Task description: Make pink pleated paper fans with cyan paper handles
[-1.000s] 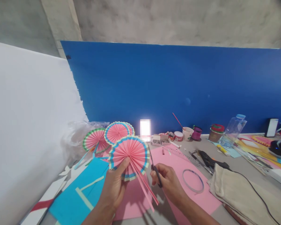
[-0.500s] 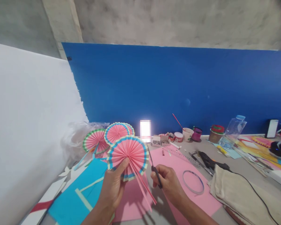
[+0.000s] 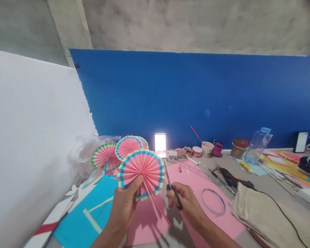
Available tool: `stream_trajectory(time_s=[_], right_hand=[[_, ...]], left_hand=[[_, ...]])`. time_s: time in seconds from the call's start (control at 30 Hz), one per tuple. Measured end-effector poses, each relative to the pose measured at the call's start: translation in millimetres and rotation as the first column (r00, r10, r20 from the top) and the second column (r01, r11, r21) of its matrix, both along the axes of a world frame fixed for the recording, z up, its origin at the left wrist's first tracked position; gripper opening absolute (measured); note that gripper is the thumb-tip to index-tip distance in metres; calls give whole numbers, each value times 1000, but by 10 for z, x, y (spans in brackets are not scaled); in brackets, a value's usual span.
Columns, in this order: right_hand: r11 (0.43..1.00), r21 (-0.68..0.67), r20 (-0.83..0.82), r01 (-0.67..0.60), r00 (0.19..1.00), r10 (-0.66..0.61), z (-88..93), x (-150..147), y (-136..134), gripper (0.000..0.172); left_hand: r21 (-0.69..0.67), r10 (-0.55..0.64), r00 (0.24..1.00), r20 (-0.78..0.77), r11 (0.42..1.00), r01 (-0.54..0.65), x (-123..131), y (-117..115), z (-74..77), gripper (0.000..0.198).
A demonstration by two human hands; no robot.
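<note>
A round pleated paper fan (image 3: 150, 165), pink with a blue and cream striped rim, is held up in my left hand (image 3: 126, 203). The thumb presses near its centre and the other fingers are hidden behind it. Thin pink paper strips (image 3: 158, 208) hang from the fan to the lower right. My right hand (image 3: 184, 199) grips black-handled scissors (image 3: 168, 177), whose blades point up beside the fan's right edge. Behind the held fan lean more pleated fans: one with a blue rim (image 3: 129, 146) and one with a green rim (image 3: 104, 155).
Pink paper (image 3: 196, 186) and blue paper (image 3: 90, 210) cover much of the table. A tape ring (image 3: 214, 202), a glue gun (image 3: 234, 177) and a folded cloth (image 3: 268, 210) lie to the right. A paper cup (image 3: 207, 148) and a clear bottle (image 3: 258, 146) stand at the back.
The scissors have turned slightly in my right hand and their handles look further apart. The hanging strips have swung a little to the left; the fan stays in place.
</note>
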State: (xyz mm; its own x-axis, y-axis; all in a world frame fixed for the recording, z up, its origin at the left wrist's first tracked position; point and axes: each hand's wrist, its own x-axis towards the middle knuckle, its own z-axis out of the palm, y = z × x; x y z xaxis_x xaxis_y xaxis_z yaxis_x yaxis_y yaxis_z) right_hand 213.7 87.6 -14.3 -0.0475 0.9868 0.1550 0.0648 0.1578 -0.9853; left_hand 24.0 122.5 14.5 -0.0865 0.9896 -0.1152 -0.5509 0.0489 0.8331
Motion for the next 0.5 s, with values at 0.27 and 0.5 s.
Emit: stream_trajectory(time_s=[0.27, 0.5], right_hand=[[988, 66, -291, 139, 950, -114, 91, 49, 51, 48], [973, -46, -390, 228, 892, -227, 136, 104, 77, 28]], left_hand=[[58, -74, 993, -93, 995, 79, 113, -64, -128, 43], [12, -374, 925, -73, 927, 375, 47, -77, -148, 52]])
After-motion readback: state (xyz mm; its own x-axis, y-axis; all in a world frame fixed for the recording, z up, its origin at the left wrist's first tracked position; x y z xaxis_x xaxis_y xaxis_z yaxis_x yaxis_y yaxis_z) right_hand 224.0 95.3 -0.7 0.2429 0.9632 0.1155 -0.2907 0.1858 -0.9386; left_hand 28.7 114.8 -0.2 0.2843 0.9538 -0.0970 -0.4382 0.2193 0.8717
